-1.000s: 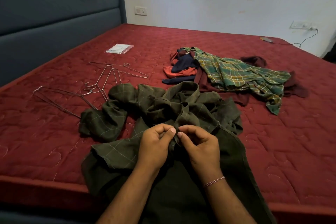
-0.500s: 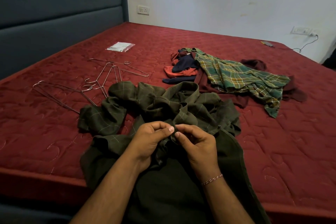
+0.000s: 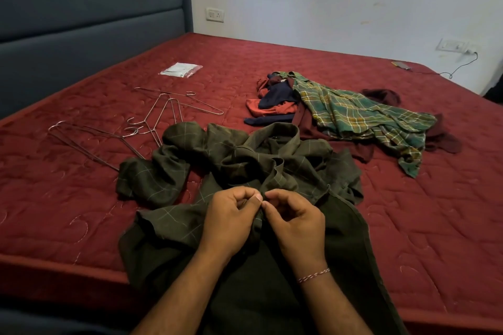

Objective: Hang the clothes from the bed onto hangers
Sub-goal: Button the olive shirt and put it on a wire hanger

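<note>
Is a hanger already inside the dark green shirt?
No: the wire hangers lie bare on the bed, left of the dark green shirt.

Matt olive checked cloth shirt (image 3: 236, 160), quilted red fabric mattress (image 3: 408, 226), thin shiny wire hangers (image 3: 152, 122), probably metal

Head-worn camera looks forward and down, close over the hands (image 3: 264, 215), across the bed (image 3: 408, 220).
</note>
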